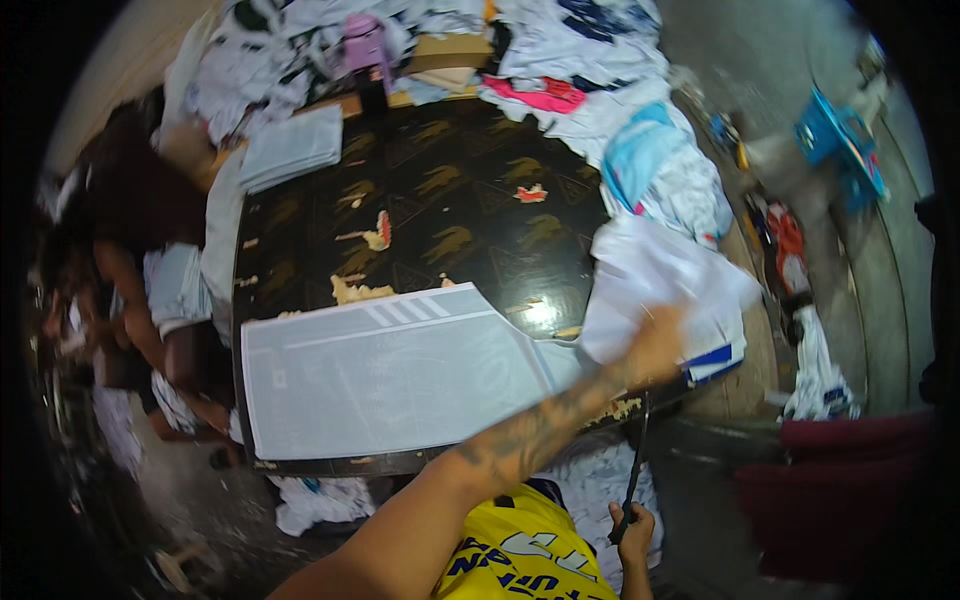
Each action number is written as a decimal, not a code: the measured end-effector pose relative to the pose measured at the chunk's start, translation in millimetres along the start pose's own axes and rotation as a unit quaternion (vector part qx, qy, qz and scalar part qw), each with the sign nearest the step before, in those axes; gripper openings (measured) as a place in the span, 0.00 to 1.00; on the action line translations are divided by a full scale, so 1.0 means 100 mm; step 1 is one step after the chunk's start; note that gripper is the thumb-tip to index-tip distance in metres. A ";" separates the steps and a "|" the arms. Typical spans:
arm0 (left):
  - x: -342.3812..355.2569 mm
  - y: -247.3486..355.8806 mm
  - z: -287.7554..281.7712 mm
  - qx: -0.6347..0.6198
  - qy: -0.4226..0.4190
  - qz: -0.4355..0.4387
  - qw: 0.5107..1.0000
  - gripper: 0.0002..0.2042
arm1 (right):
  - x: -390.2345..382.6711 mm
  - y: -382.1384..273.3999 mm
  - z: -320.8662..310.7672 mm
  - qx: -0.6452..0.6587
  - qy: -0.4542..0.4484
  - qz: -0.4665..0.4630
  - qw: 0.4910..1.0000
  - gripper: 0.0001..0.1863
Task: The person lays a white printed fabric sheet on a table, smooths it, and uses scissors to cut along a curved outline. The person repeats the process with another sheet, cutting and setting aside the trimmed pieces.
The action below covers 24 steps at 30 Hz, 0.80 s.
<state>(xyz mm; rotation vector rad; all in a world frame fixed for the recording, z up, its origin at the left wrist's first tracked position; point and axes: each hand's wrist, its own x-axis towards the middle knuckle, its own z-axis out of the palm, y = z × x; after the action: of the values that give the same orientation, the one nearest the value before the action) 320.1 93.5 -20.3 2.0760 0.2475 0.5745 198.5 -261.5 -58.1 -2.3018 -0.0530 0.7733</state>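
My left hand reaches across to the right side of the table, against a white cloth. Both are blurred by motion, so the fingers do not show clearly. Low on the right, near the table's front edge, my right hand is closed around the dark handle of a long, thin black tool pointing up; its exact kind is unclear. A pale grey cut fabric panel with white stripes at its top edge lies flat on the table, partly behind my left forearm.
The dark patterned tabletop has worn, peeling patches. Folded pale fabric lies at its far left corner. Heaped white garments and light blue cloth line the far and right edges. Another person sits at left; a maroon seat stands at right.
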 end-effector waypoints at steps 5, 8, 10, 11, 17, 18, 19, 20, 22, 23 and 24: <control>-0.79 0.45 0.08 -0.115 -0.235 0.241 0.935 0.29 | -0.37 0.08 0.18 -0.019 -0.009 -0.001 1.000 0.29; -0.51 -0.67 -0.29 0.006 -0.022 -0.051 0.998 0.22 | -0.46 -0.13 0.42 0.002 0.007 -0.031 1.000 0.30; -0.29 -1.30 -0.35 0.217 -0.082 -0.001 0.973 0.22 | -0.46 -0.30 0.63 0.059 0.014 0.003 0.998 0.31; -0.21 -1.51 -0.31 0.253 -0.086 0.010 0.964 0.19 | -0.45 -0.37 0.74 0.091 0.013 0.006 0.996 0.31; 0.40 -1.79 0.06 0.086 -0.310 -0.012 0.947 0.08 | -0.34 -0.63 1.19 0.188 0.025 0.106 0.976 0.31; 0.47 -1.71 0.06 0.076 -0.302 -0.035 0.950 0.08 | -0.38 -0.65 1.21 0.186 0.027 0.112 0.976 0.30; 0.51 -1.61 0.02 0.053 -0.260 -0.039 0.963 0.07 | -0.41 -0.67 1.22 0.182 0.028 0.105 0.977 0.29; 0.47 -1.48 -0.05 0.011 -0.191 -0.021 0.981 0.07 | -0.50 -0.68 1.22 0.178 0.028 0.100 0.978 0.29; 0.19 -1.17 -0.26 0.066 -0.159 -0.002 0.985 0.07 | -0.71 -0.69 1.22 0.167 -0.013 0.137 0.976 0.21; -0.03 -1.02 -0.37 0.096 -0.114 -0.016 0.989 0.07 | -0.80 -0.70 1.23 0.273 -0.016 0.142 0.951 0.19; -0.31 -0.87 -0.46 0.110 -0.140 0.058 0.982 0.08 | -0.92 -0.69 1.24 0.342 -0.018 0.172 0.924 0.18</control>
<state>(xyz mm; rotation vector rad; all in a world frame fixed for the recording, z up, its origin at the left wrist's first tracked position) 274.2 162.8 -81.8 2.3681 0.0274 0.3279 66.9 -156.0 -38.6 -1.6380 0.5380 0.8410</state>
